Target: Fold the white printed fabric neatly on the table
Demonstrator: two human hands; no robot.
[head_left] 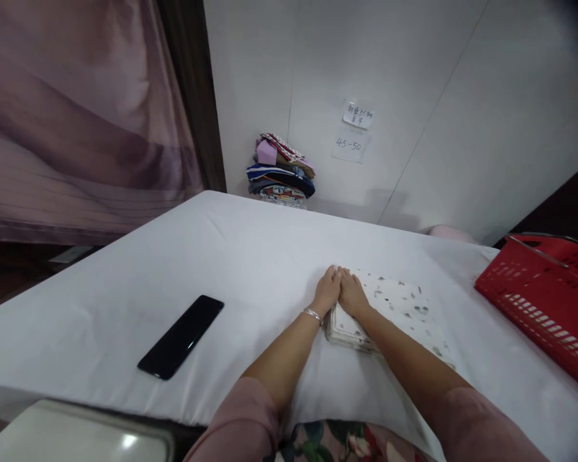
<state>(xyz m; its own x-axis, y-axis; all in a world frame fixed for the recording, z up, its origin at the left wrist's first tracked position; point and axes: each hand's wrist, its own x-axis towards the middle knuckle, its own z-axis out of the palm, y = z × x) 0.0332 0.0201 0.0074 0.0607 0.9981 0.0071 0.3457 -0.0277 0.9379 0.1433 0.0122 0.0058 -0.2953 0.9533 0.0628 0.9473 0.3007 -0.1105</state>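
and here at four o'clock on the white table lies the folded cloth, left hand and right hand pressed together at its ten o'clock corner, any pinch impossible to tell, likely soft, light, best held by stacked edges.

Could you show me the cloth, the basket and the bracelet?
Cloth [399, 303]: head view, patterned top.
Basket [542, 287]: head view, red side wall.
Bracelet [313, 314]: head view, silvery band.

Matt patterned cloth, smooth glossy phone, plastic basket, shiny metal bracelet, paper notes.
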